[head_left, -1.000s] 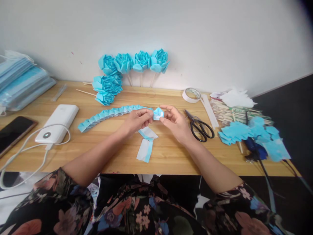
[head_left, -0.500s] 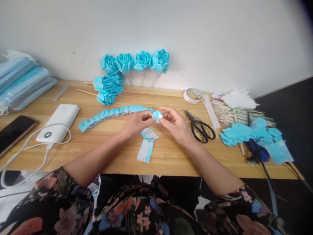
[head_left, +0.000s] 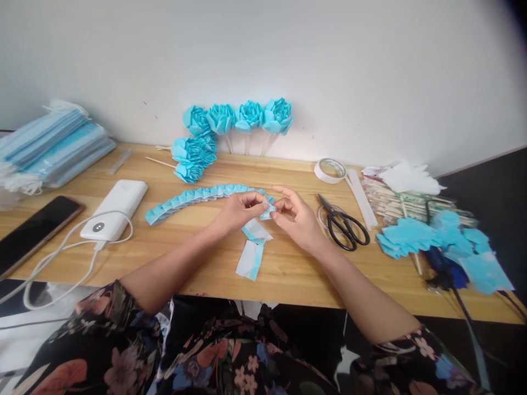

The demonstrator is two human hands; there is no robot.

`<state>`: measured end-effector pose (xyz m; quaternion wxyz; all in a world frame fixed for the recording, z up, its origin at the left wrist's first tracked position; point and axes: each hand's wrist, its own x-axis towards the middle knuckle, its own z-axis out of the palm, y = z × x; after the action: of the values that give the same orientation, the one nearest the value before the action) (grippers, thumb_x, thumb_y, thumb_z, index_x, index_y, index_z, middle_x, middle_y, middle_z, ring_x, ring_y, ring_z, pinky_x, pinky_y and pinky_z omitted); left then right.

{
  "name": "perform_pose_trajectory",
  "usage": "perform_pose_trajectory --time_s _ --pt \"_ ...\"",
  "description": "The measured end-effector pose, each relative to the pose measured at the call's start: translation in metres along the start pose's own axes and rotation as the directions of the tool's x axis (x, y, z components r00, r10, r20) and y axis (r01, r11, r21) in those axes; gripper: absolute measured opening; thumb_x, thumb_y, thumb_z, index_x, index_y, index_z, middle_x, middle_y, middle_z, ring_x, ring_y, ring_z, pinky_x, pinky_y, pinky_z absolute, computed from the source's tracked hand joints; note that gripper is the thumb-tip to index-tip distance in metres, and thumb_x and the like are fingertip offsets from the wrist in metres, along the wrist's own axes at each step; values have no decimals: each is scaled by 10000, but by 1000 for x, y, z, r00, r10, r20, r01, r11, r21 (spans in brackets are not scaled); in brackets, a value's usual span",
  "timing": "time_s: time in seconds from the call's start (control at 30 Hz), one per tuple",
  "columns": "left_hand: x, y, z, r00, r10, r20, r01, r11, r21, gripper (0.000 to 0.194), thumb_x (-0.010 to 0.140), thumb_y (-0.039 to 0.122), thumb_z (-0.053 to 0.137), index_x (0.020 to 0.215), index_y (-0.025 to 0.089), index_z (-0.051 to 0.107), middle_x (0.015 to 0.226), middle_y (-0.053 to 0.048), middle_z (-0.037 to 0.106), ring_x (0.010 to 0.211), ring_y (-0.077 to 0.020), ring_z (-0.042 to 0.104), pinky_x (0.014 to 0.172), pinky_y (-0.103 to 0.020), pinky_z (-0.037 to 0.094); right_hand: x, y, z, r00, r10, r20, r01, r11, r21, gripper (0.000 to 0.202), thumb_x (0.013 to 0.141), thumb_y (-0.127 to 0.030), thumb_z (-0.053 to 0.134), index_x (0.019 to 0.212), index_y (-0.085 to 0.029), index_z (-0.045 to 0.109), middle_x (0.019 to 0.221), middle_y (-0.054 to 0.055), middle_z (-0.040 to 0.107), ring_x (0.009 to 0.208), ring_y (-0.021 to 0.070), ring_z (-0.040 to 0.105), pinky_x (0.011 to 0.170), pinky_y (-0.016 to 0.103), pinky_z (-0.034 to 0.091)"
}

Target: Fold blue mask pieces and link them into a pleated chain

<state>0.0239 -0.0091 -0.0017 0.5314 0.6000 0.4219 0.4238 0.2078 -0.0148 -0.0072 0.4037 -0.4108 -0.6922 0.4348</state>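
Between both hands is a small folded piece of blue and white fabric [head_left: 268, 211], partly covered by fingers. My left hand [head_left: 244, 213] pinches its left side, closed with the thumb on top. From the right, my right hand [head_left: 297, 218] pinches the other side, its index finger raised a little. Just behind the hands curves a long row of folded blue pieces [head_left: 197, 196], its right end partly hidden by my fingers. Two flat blue-and-white fabric pieces [head_left: 250, 259] lie on the table in front of the hands.
Blue fabric roses [head_left: 249, 115] on sticks stand and lie by the wall. Black-handled scissors [head_left: 343, 225], a tape roll [head_left: 330, 170], wooden sticks [head_left: 411, 206] and blue petals [head_left: 407, 236] are rightward. Face masks [head_left: 57, 145], a power bank [head_left: 117, 208] and a phone [head_left: 39, 230] lie left.
The view has shifted, so the table contents appear lower and farther right. Both hands still pinch the folded piece, which is turned and shows less between the fingers.
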Motion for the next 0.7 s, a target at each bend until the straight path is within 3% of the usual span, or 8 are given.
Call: perform_pose_trajectory --time_s 0.23,0.4,0.57,0.63,0.7 --pt "0 -1 -1 999 -11 -35 8 998 -62 273 749 418 723 731 155 653 530 57 488 513 -72 405 523 -226 319 4 0 -5 998 35 61 -39 997 66 412 870 -285 610 1274 -250 542 933 22 675 895 183 657 853 366 510" --pt "1 -3 0 998 -20 -56 14 994 -111 261 754 413 709 740 154 673 532 53 480 499 -69 385 506 -228 302 14 -1 -4 998 45 50 -47 998 35 407 842 -272 651 1240 -236 575 836 -9 633 804 158 629 799 328 505" --pt "3 -1 -5 986 -46 -159 19 986 -168 264 707 411 742 736 154 687 587 26 547 519 -76 407 496 -227 305 31 -6 -9 990 36 137 -46 997 69 423 851 -287 624 1263 -230 554 881 5 662 816 159 643 779 315 508" --pt "4 1 -8 976 -33 -214 -7 983 -181 258 711 405 741 742 154 691 610 16 575 536 -82 427 505 -229 321 37 -15 -13 995 8 98 -12 999 36 405 839 -284 631 1235 -230 568 930 16 671 843 162 647 789 310 509" --pt "4 2 -10 963 -26 -269 -25 983 -184 252 722 403 737 746 157 690 613 16 578 539 -86 435 507 -233 325 39 -25 -14 999 -46 -20 45 998 -44 270 845 -286 624 1107 -223 620 930 17 671 844 157 637 790 296 496"
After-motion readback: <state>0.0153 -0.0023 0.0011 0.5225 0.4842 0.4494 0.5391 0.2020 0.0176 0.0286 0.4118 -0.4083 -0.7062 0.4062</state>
